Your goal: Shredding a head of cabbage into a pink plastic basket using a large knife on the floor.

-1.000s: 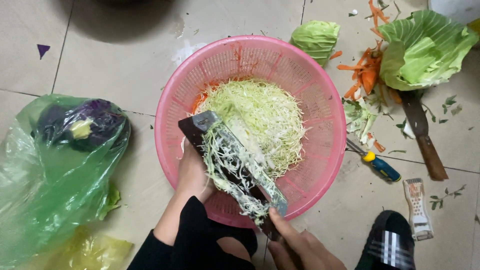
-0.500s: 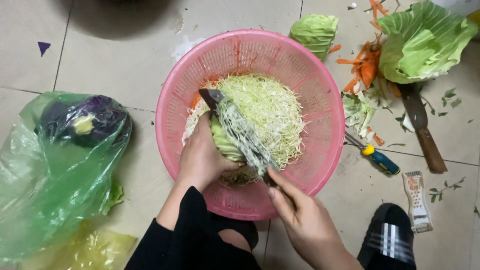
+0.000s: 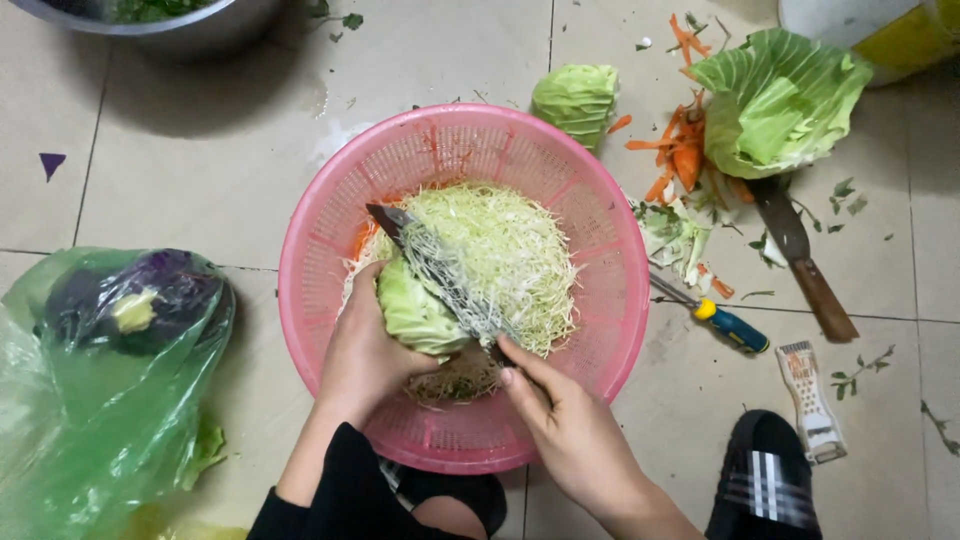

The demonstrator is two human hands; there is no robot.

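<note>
Two bare hands work over a pink plastic colander (image 3: 330,250) on the tiled floor (image 3: 220,160): the left hand (image 3: 365,355) is closed around a pale green cabbage wedge (image 3: 415,312), and the right hand (image 3: 570,430) grips the handle of a knife (image 3: 440,275) whose blade lies against the wedge. Behind the blade, a heap of shredded cabbage (image 3: 510,250) fills the middle of the colander. Farther right on the floor lie a blue-handled peeler (image 3: 728,325), a wooden-handled cleaver (image 3: 800,260), carrot peelings (image 3: 680,155) and loose cabbage leaves (image 3: 780,100), while a green plastic bag (image 3: 90,380) sits at the left.
</note>
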